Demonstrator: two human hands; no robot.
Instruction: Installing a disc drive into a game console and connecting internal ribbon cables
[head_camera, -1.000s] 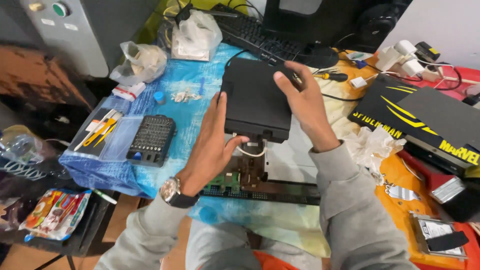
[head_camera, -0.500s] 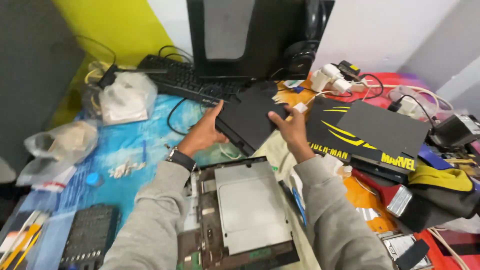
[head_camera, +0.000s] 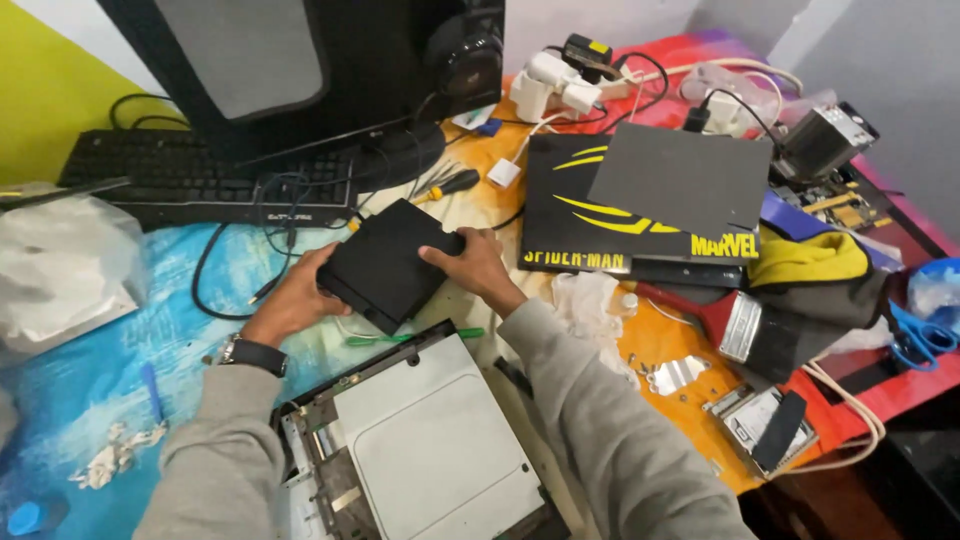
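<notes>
1. Between keyboard (head_camera: 190, 180) and opened console (head_camera: 420, 450), the black box (head_camera: 388, 262) rests low over the table, tilted.
2. Left hand (head_camera: 295, 300) has fingers curled closed on its near-left corner; right hand (head_camera: 475, 265) clasps the right edge.
3. Keep both grips firm; lower it flat, clear of the cable (head_camera: 240, 270).

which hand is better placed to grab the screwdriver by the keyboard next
Probably the right hand. It grips the black box's far edge, just below the yellow-handled screwdriver. The left hand holds the box's near-left corner, farther from it.
</notes>
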